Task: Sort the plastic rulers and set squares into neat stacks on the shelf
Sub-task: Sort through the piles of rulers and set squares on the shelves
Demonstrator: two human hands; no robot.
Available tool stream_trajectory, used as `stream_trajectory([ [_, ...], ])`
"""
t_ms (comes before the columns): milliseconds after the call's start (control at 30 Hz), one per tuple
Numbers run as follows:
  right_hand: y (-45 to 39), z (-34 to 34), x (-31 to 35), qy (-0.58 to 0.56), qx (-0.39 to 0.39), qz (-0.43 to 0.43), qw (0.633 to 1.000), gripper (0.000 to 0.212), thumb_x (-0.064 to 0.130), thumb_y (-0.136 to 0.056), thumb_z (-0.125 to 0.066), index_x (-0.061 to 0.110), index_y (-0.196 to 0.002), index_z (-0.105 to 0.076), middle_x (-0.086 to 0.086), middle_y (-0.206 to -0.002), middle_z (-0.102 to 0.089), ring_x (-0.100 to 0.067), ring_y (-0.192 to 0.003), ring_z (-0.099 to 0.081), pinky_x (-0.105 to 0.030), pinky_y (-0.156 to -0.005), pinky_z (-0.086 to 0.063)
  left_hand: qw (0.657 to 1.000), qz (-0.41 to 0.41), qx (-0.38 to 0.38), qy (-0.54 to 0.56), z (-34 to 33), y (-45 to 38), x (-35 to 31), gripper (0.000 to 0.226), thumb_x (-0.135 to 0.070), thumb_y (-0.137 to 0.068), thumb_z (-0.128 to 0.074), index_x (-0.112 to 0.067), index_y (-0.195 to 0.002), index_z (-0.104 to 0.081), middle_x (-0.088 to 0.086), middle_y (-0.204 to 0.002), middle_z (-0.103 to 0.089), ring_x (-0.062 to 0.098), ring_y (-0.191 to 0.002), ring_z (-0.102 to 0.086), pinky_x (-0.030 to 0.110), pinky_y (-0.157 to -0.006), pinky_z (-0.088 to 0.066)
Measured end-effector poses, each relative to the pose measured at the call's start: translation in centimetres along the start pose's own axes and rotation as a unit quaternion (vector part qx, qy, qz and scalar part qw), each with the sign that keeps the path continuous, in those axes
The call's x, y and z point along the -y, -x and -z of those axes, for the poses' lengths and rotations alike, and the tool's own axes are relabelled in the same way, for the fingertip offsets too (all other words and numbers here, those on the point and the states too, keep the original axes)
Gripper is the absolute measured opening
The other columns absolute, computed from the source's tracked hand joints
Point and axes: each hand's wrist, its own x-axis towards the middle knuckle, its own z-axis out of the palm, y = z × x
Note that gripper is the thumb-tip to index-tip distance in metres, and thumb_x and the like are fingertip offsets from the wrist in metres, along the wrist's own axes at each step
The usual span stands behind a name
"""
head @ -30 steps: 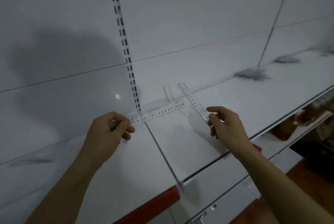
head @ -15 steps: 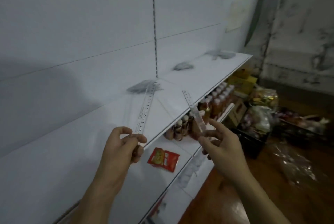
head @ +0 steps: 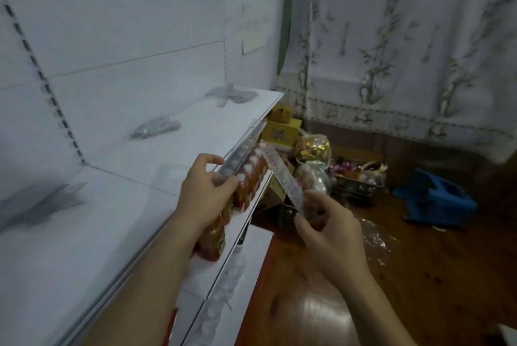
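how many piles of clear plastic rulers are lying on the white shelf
3: a near pile at the left, a middle pile further along, and a far pile near the white shelf's end. Blur may hide loose pieces.

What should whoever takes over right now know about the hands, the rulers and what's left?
Left hand grips one clear ruler; right hand pinches a second ruler. Both are held in the air off the shelf's front edge, not yet placed. Three piles of clear pieces lie on the shelf: near, middle, far. Left to do: add each held ruler to its pile, square the stacks.
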Motion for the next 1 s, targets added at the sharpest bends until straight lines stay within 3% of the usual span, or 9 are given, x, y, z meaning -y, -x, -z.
stream_trajectory([
  [133, -7.9, -0.3, -1.0, 0.047, -0.010, 0.010, 0.999, 0.049, 0.025, -0.087, -0.075, 0.027, -0.133, -0.059, 0.020, -0.106, -0.056, 0.005, -0.086, -0.056, -0.008, -0.063, -0.047, 0.996, -0.037, 0.005, -0.078, -3.5, -11.2, -2.7, 0.033, -0.027, -0.088, -0.071, -0.030, -0.112, -0.048, -0.006, -0.087, -0.069, 0.008, -0.067, -0.067, 0.021, -0.054, -0.049],
  [300, -17.0, -1.7, -2.3, 0.053, -0.019, 0.009, 0.998, 0.049, 0.028, -0.085, -0.077, 0.028, -0.131, -0.060, 0.013, -0.113, -0.053, 0.000, -0.093, -0.054, -0.013, -0.067, -0.047, 0.989, -0.043, -0.022, -0.138, -4.6, -23.3, -3.3, 0.036, -0.024, -0.086, -0.069, -0.023, -0.117, -0.050, -0.002, -0.091, -0.068, 0.019, -0.085, -0.063, 0.034, -0.076, -0.052],
  [467, -23.0, -4.5, -4.3, 0.029, -0.004, -0.029, 0.999, 0.044, 0.030, -0.086, -0.076, 0.029, -0.128, -0.061, 0.011, -0.115, -0.054, -0.004, -0.094, -0.057, -0.013, -0.068, -0.050, 0.983, -0.018, -0.025, -0.183, -4.7, -30.8, -1.3, 0.036, -0.024, -0.085, -0.068, -0.025, -0.115, -0.049, -0.002, -0.090, -0.069, 0.020, -0.084, -0.064, 0.033, -0.069, -0.049],
  [533, -26.0, -6.1, -4.9, 0.004, 0.006, -0.022, 1.000, 0.043, 0.032, -0.086, -0.076, 0.030, -0.126, -0.061, 0.013, -0.114, -0.055, -0.005, -0.095, -0.058, -0.019, -0.071, -0.053, 0.981, -0.004, -0.036, -0.192, -4.2, -33.1, -0.3, 0.036, -0.025, -0.085, -0.067, -0.026, -0.115, -0.047, -0.002, -0.089, -0.069, 0.022, -0.082, -0.065, 0.037, -0.071, -0.054],
  [633, -30.3, -8.4, -4.8, -0.033, 0.022, 0.007, 0.999, 0.036, 0.034, -0.086, -0.077, 0.034, -0.118, -0.061, 0.016, -0.106, -0.056, 0.002, -0.092, -0.056, -0.012, -0.065, -0.047, 0.978, 0.021, -0.057, -0.198, -3.5, -35.6, 1.1, 0.036, -0.024, -0.088, -0.064, -0.024, -0.119, -0.046, -0.004, -0.088, -0.066, 0.023, -0.083, -0.065, 0.040, -0.075, -0.056],
  [733, -35.2, -11.4, -4.7, -0.053, 0.050, 0.038, 0.997, 0.030, 0.031, -0.087, -0.075, 0.041, -0.111, -0.058, 0.015, -0.103, -0.058, 0.008, -0.094, -0.054, -0.008, -0.069, -0.045, 0.973, 0.043, -0.087, -0.210, -3.3, -38.6, 2.7, 0.041, -0.025, -0.091, -0.063, -0.020, -0.129, -0.049, -0.009, -0.089, -0.064, 0.022, -0.090, -0.063, 0.040, -0.084, -0.054],
  [867, -41.9, -14.7, -5.3, -0.059, 0.094, 0.068, 0.991, 0.031, 0.021, -0.084, -0.075, 0.038, -0.106, -0.061, 0.013, -0.101, -0.057, 0.004, -0.096, -0.053, -0.018, -0.077, -0.045, 0.967, 0.070, -0.121, -0.214, -4.7, -42.5, 4.9, 0.040, -0.027, -0.094, -0.058, -0.016, -0.132, -0.054, -0.002, -0.107, -0.068, 0.022, -0.101, -0.063, 0.036, -0.091, -0.052],
  [1000, -49.5, -17.0, -6.0, -0.044, 0.121, 0.113, 0.985, 0.030, 0.021, -0.085, -0.076, 0.034, -0.107, -0.061, 0.011, -0.104, -0.055, -0.001, -0.096, -0.052, -0.014, -0.079, -0.041, 0.956, 0.076, -0.162, -0.233, -7.2, -46.0, 6.1, 0.038, -0.025, -0.096, -0.059, -0.013, -0.132, -0.055, 0.001, -0.128, -0.066, 0.020, -0.113, -0.062, 0.023, -0.092, -0.042],
])
